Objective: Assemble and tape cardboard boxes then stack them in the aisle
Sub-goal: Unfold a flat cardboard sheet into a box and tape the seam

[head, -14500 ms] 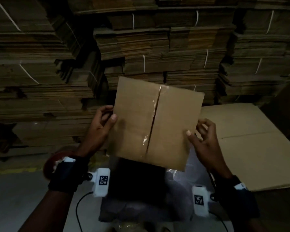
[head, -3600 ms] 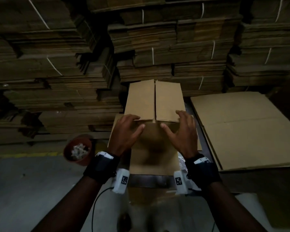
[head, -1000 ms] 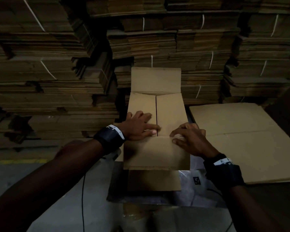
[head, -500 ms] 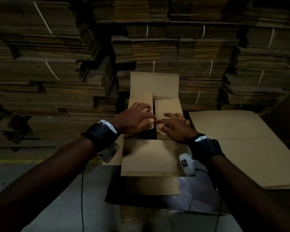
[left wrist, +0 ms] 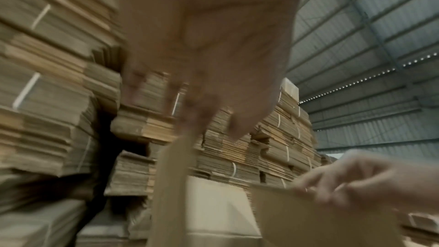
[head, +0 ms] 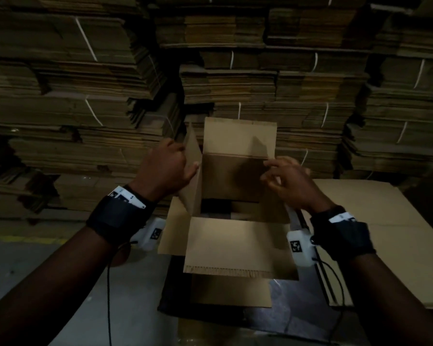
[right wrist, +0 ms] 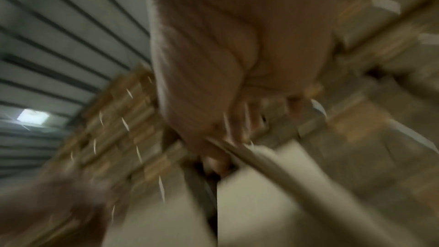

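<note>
Both wrist views are blurred. The box (head: 238, 236) side flaps are pinched upright: left hand (head: 166, 168) at 10 o'clock, right hand (head: 289, 182) at 2.

No readable text anywhere; the wrist cameras (head: 300, 246) carry only black-and-white square marker codes.

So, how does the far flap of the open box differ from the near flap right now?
The far flap stands upright, while the near flap is folded outward toward the person and lies nearly flat. The near flap shows its ragged cut edge to the head camera; the far flap shows a straight top edge. No hand touches either: the left hand and right hand hold the side flaps. Both are plain brown cardboard of similar width.
</note>
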`<state>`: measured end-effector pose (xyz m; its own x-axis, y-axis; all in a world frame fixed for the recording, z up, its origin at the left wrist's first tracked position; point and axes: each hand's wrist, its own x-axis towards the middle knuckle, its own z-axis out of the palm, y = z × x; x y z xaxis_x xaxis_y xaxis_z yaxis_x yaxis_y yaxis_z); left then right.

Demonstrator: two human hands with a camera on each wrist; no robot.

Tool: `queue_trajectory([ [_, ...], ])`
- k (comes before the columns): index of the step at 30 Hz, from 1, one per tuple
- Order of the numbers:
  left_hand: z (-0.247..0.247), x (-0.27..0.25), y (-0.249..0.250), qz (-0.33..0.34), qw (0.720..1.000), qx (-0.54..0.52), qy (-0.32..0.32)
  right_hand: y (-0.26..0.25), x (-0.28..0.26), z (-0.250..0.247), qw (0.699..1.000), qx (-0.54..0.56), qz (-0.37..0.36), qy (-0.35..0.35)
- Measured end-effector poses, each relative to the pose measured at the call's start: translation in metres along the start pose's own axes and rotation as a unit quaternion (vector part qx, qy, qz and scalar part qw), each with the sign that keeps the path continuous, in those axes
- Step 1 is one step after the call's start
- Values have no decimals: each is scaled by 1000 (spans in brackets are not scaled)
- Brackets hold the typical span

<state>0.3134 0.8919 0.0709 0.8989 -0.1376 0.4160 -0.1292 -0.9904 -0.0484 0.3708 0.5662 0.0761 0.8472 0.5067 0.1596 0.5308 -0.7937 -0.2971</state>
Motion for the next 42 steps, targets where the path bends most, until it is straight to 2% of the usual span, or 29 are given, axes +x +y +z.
queue_trajectory([
  [1,1,-3,-1,-29,999,34,-20,6,-2,-10,1000,-26,5,-1],
  [3,0,-9,4,-69,991,79,-86,17,-8,-28,993,-92,72,-10],
  [5,3,-15,9,-97,972,70,-203,28,-16,-38,973,-151,171,-42],
  [7,15,-20,10,-129,930,19,-343,31,-23,-42,946,-154,250,-137],
  [9,34,-27,10,-151,880,-48,-448,32,-30,-32,924,-120,277,-236],
  [12,59,-39,15,-162,835,-172,-497,38,-43,3,910,-18,269,-315],
  [14,69,-47,21,-154,837,-231,-472,49,-50,32,918,48,254,-300],
  [17,85,-59,30,-159,866,-276,-385,69,-61,69,937,151,240,-206],
  [20,93,-71,39,-169,876,-310,-328,60,-67,68,946,196,201,-163],
  [23,96,-74,51,-177,882,-322,-296,62,-55,59,935,154,237,-213],
  [25,105,-74,60,-191,890,-311,-273,57,-42,52,922,63,284,-255],
  [27,118,-75,69,-215,895,-297,-253,44,-29,48,920,-52,285,-263],
  [29,123,-78,79,-231,901,-288,-227,22,-15,46,941,-81,231,-232],
  [32,110,-90,87,-257,909,-270,-185,-19,3,50,969,-1,119,-216],
  [34,105,-105,84,-273,916,-252,-152,-47,12,56,973,68,52,-214],
  [36,105,-124,80,-295,919,-237,-115,-67,22,69,973,72,13,-221],
  [39,109,-150,81,-364,895,-254,-42,-86,33,90,968,62,-6,-242],
  [42,113,-165,93,-442,838,-320,-28,-95,34,104,968,70,-31,-239],
])
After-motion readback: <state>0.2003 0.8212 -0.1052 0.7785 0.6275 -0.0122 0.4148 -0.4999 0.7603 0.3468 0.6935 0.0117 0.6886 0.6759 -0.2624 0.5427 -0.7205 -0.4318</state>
